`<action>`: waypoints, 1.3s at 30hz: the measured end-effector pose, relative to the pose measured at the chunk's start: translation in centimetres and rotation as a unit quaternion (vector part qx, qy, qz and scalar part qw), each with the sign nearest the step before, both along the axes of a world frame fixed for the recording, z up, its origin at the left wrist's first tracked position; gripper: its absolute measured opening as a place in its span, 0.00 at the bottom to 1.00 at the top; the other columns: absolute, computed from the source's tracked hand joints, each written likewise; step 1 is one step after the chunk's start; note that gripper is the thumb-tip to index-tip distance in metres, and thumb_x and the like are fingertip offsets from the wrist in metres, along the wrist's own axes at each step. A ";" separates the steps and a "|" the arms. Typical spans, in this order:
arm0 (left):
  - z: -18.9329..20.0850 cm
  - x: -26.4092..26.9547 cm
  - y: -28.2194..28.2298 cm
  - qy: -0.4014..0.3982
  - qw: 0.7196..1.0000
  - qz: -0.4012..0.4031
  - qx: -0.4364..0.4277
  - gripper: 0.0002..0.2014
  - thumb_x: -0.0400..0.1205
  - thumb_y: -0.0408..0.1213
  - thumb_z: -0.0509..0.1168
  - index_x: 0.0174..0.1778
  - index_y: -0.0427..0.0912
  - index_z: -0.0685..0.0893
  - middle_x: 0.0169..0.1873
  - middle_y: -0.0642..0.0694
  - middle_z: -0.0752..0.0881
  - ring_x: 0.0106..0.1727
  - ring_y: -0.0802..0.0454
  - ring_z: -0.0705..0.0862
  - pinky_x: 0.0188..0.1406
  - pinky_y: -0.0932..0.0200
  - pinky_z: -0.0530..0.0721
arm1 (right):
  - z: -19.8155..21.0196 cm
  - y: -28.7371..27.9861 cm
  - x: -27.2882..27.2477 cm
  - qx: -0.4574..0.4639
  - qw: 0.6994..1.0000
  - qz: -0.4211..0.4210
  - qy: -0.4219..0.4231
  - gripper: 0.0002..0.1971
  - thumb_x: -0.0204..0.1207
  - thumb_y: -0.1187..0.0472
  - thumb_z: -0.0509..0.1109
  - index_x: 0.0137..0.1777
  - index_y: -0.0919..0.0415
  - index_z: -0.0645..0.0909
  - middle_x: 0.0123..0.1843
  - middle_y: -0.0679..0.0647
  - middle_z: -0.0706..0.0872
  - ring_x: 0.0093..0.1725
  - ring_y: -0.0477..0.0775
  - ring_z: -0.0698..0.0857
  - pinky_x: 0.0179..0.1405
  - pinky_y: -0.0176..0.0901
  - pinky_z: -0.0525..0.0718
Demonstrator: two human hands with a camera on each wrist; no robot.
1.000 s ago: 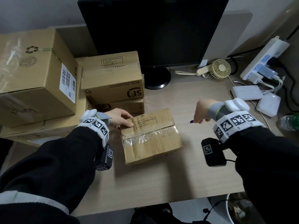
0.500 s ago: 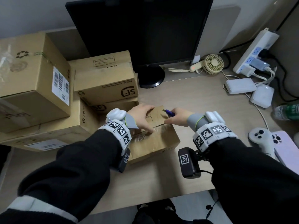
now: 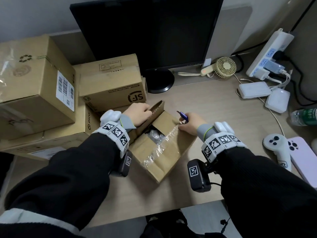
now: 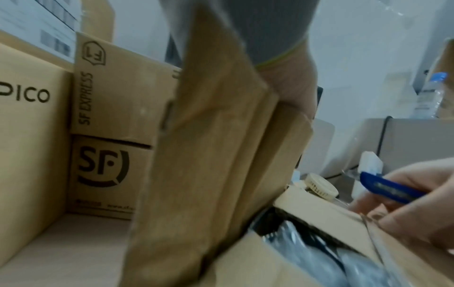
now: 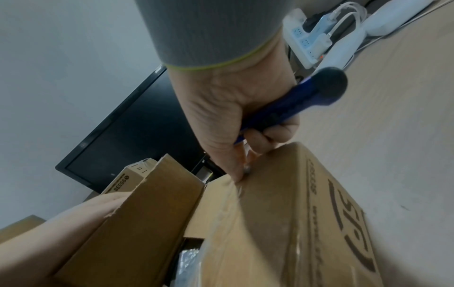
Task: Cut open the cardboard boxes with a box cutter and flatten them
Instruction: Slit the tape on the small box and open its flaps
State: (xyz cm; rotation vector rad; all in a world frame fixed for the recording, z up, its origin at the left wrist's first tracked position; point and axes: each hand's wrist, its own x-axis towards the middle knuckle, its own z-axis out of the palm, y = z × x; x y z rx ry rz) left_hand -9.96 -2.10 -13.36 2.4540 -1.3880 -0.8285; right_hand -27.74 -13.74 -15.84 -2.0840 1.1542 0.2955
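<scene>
A small taped cardboard box (image 3: 161,157) sits mid-desk with its top split open. My left hand (image 3: 139,112) grips the left flap (image 3: 155,109) and holds it upright; the left wrist view shows that flap (image 4: 209,155) standing tall. My right hand (image 3: 190,124) holds a blue box cutter (image 3: 183,115) in its palm, tip pointing away, while its fingertips rest on the right flap's edge. In the right wrist view the cutter (image 5: 294,103) lies across the curled fingers above the box (image 5: 282,223). Plastic-wrapped dark contents (image 3: 154,135) show inside.
Several more cardboard boxes (image 3: 34,86) are stacked at the left, an SF box (image 3: 111,83) among them. Behind stands a monitor (image 3: 145,31). At the right lie a small fan (image 3: 224,67), power strip (image 3: 269,54), white adapters (image 3: 253,90), game controller (image 3: 277,148), phone (image 3: 303,157) and bottle (image 3: 305,115).
My right hand came in from the right with the cutter to the box top. The box went from sealed to open, and my left hand has lifted the left flap upright.
</scene>
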 end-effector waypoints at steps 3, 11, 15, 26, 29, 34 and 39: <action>0.4 1.5 0.3 0.021 1.000 0.013 0.008 0.10 0.85 0.33 0.55 0.47 0.34 0.80 0.44 0.39 0.82 0.49 0.43 0.79 0.40 0.55 0.69 | 0.0 0.3 0.9 -0.030 1.000 -0.003 -0.003 0.14 0.78 0.61 0.65 0.62 0.60 0.79 0.55 0.57 0.84 0.51 0.58 0.81 0.46 0.40 0.76; -0.2 2.9 2.4 0.047 0.991 0.094 -0.079 0.16 0.90 0.40 0.50 0.69 0.43 0.78 0.63 0.44 0.83 0.63 0.45 0.79 0.53 0.59 0.72 | -0.2 2.4 3.1 -0.065 0.997 0.023 0.043 0.28 0.66 0.39 0.75 0.56 0.57 0.72 0.60 0.58 0.75 0.48 0.56 0.79 0.43 0.43 0.75; 0.1 1.8 2.9 0.057 0.987 0.101 -0.108 0.17 0.81 0.55 0.65 0.63 0.54 0.78 0.46 0.51 0.84 0.48 0.57 0.81 0.48 0.64 0.71 | -0.5 3.3 3.9 -0.095 0.993 0.015 0.063 0.38 0.60 0.38 0.80 0.63 0.59 0.70 0.64 0.60 0.73 0.54 0.60 0.82 0.48 0.47 0.81; -2.9 4.8 6.2 0.111 0.966 0.210 -0.106 0.10 0.79 0.34 0.69 0.56 0.41 0.80 0.53 0.44 0.87 0.56 0.48 0.85 0.61 0.52 0.81 | 3.3 2.3 4.6 -0.112 0.993 0.025 0.015 0.17 0.67 0.55 0.71 0.54 0.59 0.76 0.43 0.54 0.81 0.41 0.59 0.80 0.37 0.40 0.75; -2.9 5.6 6.5 0.106 0.961 0.235 -0.100 0.13 0.80 0.34 0.69 0.59 0.36 0.80 0.52 0.42 0.87 0.51 0.47 0.85 0.59 0.55 0.81 | 4.3 0.3 3.5 -0.093 0.995 0.003 -0.033 0.18 0.67 0.62 0.71 0.58 0.57 0.77 0.51 0.54 0.82 0.47 0.58 0.80 0.44 0.40 0.75; -3.0 5.2 6.2 0.096 0.958 0.256 -0.088 0.22 0.79 0.33 0.69 0.68 0.37 0.73 0.61 0.40 0.83 0.61 0.43 0.82 0.63 0.54 0.78 | 2.4 -1.7 -0.3 -0.048 0.999 -0.009 -0.007 0.07 0.72 0.63 0.68 0.47 0.50 0.80 0.52 0.54 0.85 0.51 0.58 0.83 0.47 0.41 0.79; -2.8 4.0 5.1 -0.020 0.977 0.208 -0.046 0.29 0.80 0.31 0.64 0.77 0.37 0.62 0.72 0.34 0.69 0.74 0.35 0.67 0.73 0.48 0.66 | -0.5 -1.1 -1.5 -0.098 0.995 -0.031 0.007 0.06 0.73 0.49 0.69 0.49 0.42 0.82 0.60 0.54 0.78 0.55 0.58 0.83 0.54 0.43 0.79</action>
